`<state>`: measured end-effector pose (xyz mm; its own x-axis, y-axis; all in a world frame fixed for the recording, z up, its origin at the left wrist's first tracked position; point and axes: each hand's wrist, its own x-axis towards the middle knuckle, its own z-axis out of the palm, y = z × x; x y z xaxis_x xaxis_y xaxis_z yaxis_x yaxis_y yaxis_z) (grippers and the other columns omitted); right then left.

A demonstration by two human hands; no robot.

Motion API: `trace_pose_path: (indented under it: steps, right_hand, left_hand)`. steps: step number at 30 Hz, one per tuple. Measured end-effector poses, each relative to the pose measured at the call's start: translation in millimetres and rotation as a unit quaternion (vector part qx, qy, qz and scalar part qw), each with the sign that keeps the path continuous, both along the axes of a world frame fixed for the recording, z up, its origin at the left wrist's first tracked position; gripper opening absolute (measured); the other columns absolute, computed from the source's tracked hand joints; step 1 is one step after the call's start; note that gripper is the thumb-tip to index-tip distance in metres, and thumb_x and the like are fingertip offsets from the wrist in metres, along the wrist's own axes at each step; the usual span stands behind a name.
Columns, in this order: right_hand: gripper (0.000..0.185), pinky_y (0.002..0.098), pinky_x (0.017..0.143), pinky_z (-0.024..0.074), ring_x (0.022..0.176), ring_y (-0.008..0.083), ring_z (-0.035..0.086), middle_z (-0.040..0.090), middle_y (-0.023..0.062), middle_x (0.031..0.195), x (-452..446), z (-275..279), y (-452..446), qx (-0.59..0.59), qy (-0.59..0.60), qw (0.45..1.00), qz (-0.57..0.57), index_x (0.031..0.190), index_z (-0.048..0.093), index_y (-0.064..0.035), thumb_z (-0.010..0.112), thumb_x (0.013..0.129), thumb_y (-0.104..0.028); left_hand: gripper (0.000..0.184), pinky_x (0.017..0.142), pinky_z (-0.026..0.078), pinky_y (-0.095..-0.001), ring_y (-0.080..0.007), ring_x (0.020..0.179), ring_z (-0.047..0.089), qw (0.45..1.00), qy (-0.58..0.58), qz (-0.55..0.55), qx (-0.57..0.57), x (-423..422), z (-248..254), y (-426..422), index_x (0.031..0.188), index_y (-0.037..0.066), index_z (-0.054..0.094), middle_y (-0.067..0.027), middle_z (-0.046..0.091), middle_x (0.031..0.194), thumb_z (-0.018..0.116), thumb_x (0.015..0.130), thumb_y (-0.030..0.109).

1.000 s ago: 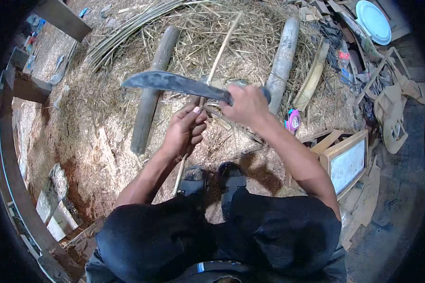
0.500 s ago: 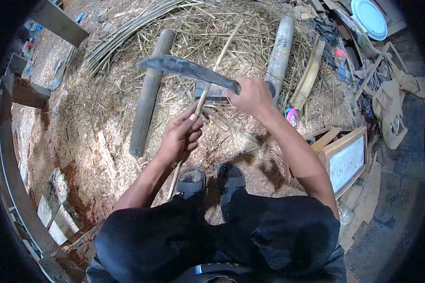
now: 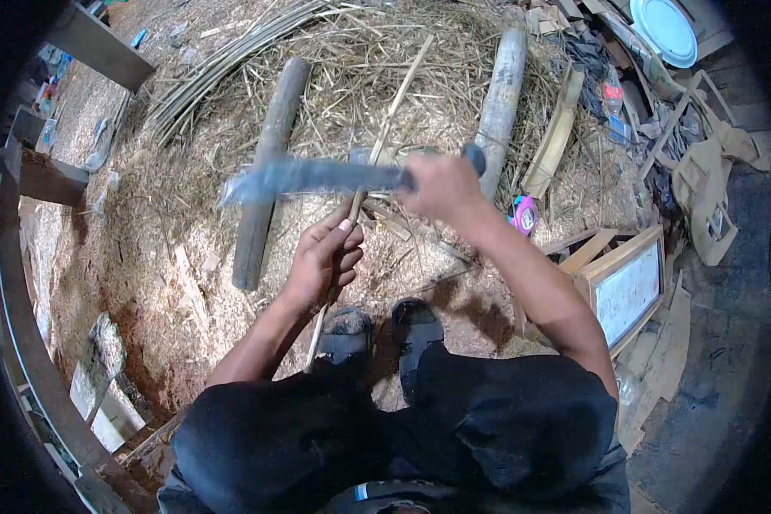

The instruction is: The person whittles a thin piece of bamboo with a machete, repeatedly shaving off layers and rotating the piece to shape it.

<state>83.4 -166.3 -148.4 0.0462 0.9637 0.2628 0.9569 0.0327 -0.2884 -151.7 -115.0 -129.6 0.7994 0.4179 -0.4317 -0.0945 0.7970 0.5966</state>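
Observation:
A long thin pale strip [image 3: 399,94] runs slantwise from the straw down towards my feet, and my left hand [image 3: 324,255] pinches it near its middle. My right hand [image 3: 444,187] is closed round the handle of a large dark-bladed knife [image 3: 317,175]. The blade points left, blurred by motion, and crosses the strip just above my left hand. Whether the edge touches the strip cannot be made out. A small dark block lies on the ground behind the blade, mostly hidden.
Two round poles, one left [image 3: 267,171] and one right [image 3: 500,111], lie on the shavings. Long thin strips [image 3: 231,56] are heaped at the upper left. On the right are a pink tape measure [image 3: 523,215], a wooden frame [image 3: 627,291] and a curved pale piece [image 3: 557,137].
The knife blade has swung from pointing up and left to nearly level, a little lower. My left hand still grips the strip and has shifted slightly left and down.

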Motion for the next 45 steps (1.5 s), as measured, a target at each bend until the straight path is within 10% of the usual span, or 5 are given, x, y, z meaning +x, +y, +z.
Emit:
trace_pose_path:
  steps: [1, 4, 19, 36, 45]
  right_hand:
    - [0.026, 0.0353, 0.053, 0.0537, 0.058, 0.0221, 0.065, 0.064, 0.0104, 0.064, 11.0, 23.6, 12.1, -0.23, 0.084, 0.961, -0.132, 0.099, 0.07, -0.0077, 0.061, 0.088, -0.03]
    - [0.027, 0.0383, 0.06, 0.0566, 0.066, 0.0275, 0.07, 0.068, 0.016, 0.07, 41.4, 19.6, 19.1, -0.273, 0.13, 0.917, -0.259, 0.098, 0.071, -0.0082, 0.061, 0.086, -0.031]
    - [0.022, 0.0443, 0.061, 0.055, 0.062, 0.0347, 0.068, 0.066, 0.0191, 0.068, -40.8, 9.8, -12.4, -0.111, 0.067, 0.99, -0.046, 0.076, 0.06, -0.003, 0.069, 0.071, -0.023]
    - [0.023, 0.043, 0.061, 0.0554, 0.056, 0.0282, 0.067, 0.066, 0.0136, 0.063, -23.4, 22.3, -0.8, -0.203, 0.073, 0.974, -0.073, 0.082, 0.068, -0.0061, 0.065, 0.082, -0.029]
    - [0.021, 0.0288, 0.037, 0.0391, 0.041, 0.0109, 0.044, 0.05, 0.0013, 0.053, 6.9, 22.0, 2.5, -0.222, 0.185, 0.944, -0.158, 0.085, 0.066, -0.0041, 0.057, 0.087, -0.023]
  left_hand:
    - [0.052, 0.04, 0.02, -0.0162, -0.0024, 0.052, 0.029, 1.0, -0.001, -0.002, -0.002, -4.6, -2.0, -2.1, 0.152, 0.013, 0.032, 0.0043, 0.038, 0.076, 0.046, 0.102, 0.015]
    - [0.052, 0.039, 0.02, -0.0174, -0.0028, 0.05, 0.029, 0.999, 0.043, -0.002, -0.003, -1.9, -0.3, -2.1, 0.152, 0.014, 0.032, 0.0053, 0.039, 0.075, 0.045, 0.102, 0.015]
    - [0.044, 0.035, 0.02, -0.016, -0.0017, 0.051, 0.027, 0.988, 0.052, 0.061, -0.131, 12.1, 2.7, 18.7, 0.147, 0.016, 0.036, 0.0059, 0.034, 0.075, 0.039, 0.103, 0.014]
    - [0.056, 0.037, 0.02, -0.0172, -0.0037, 0.049, 0.028, 0.998, -0.008, 0.007, -0.067, -0.6, 1.9, 9.2, 0.154, 0.016, 0.027, 0.0044, 0.034, 0.072, 0.04, 0.1, 0.01]
    - [0.051, 0.034, 0.018, -0.0171, -0.0035, 0.047, 0.024, 0.995, 0.008, -0.022, -0.098, -4.4, -4.1, 12.5, 0.151, 0.021, 0.031, 0.0056, 0.031, 0.07, 0.042, 0.102, 0.017]
